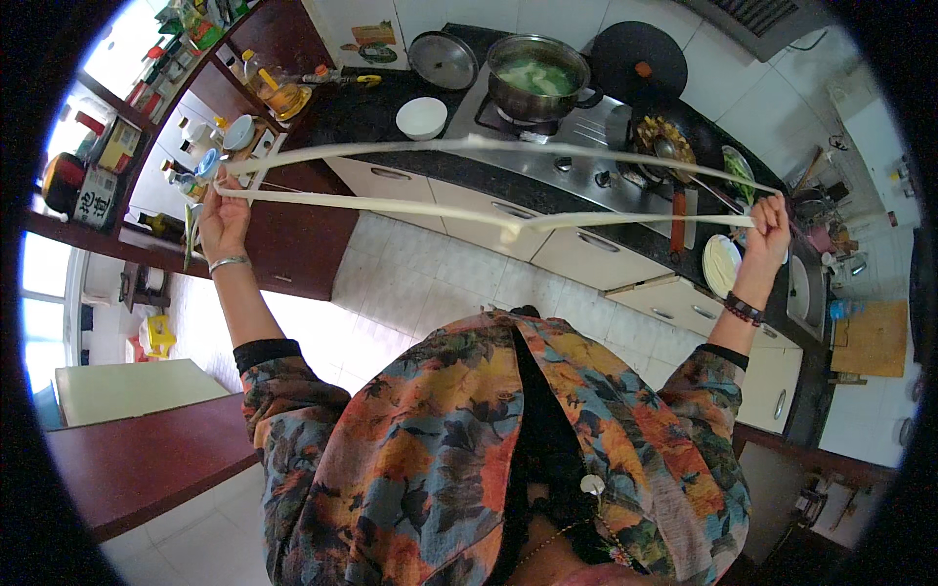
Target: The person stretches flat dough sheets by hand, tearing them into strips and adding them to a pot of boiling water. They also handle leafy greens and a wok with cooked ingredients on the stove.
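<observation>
A long loop of pale noodle dough [440,207] spans the air between my two hands, in an upper and a lower strand. My left hand [225,223] pinches it at the left, beside the wooden shelf. At the right, my right hand [767,225] grips the other end above the counter's sink side. The lower strand sags near its middle, where it has a thicker lump. Behind the dough, a steel pot [538,77] stands on the gas stove [586,157] with green, pale contents in liquid. A wok [703,139] to its right holds cooked food and a ladle.
A white bowl [421,118] and a metal lid [442,60] sit left of the stove. A black round lid [639,61] leans on the wall. The wok's wooden handle [678,220] juts over the counter edge. A plate of pale dough [722,264] lies near my right wrist.
</observation>
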